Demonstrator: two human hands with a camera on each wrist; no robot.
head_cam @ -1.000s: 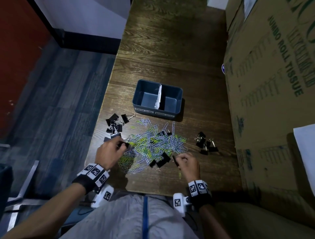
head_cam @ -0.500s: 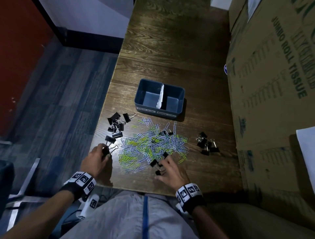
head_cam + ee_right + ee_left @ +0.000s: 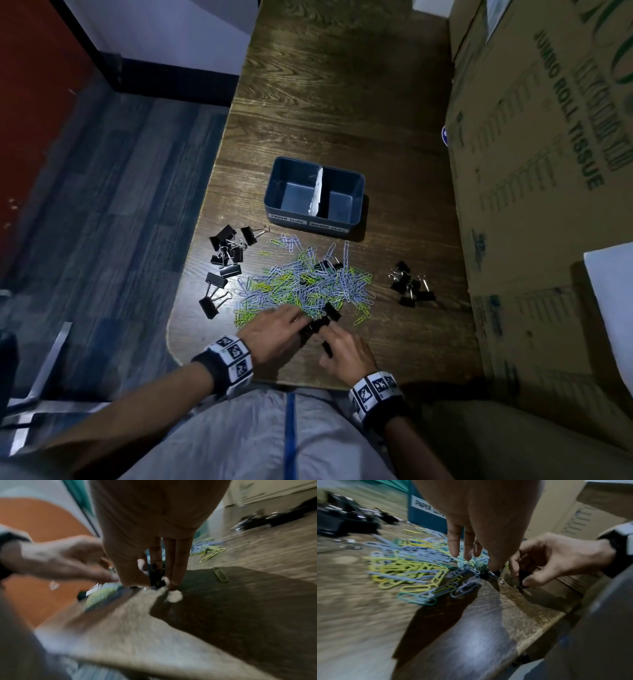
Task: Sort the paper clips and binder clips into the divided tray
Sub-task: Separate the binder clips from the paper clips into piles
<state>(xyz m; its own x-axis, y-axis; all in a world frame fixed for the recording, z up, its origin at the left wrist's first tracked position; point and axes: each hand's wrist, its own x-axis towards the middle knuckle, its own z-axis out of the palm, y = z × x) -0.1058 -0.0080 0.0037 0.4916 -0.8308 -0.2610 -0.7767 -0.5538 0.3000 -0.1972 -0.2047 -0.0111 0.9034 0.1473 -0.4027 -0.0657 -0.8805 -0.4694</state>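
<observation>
A mixed pile of lilac, yellow and green paper clips (image 3: 301, 287) lies in front of the blue divided tray (image 3: 274, 192), which is labelled PAPER CLIPS on the left and BINDER CLIPS on the right. Both compartments look empty. Black binder clips (image 3: 226, 253) lie in a group left of the pile, and another group of binder clips (image 3: 411, 284) lies to the right. At the pile's near edge my left hand (image 3: 298, 320) reaches in with straight fingers and touches a black binder clip (image 3: 491, 574). Beside it my right hand (image 3: 325, 342) pinches another black binder clip (image 3: 156, 577).
Large cardboard boxes (image 3: 534, 171) wall off the table's right side. The wooden table's (image 3: 342, 85) rounded near-left corner and front edge are just below my hands. A loose yellow paper clip (image 3: 359, 320) lies right of my right hand.
My left hand let go of a binder clip at the left group and moved right to the pile's near edge. My right hand stayed near the front edge among the black clips.
</observation>
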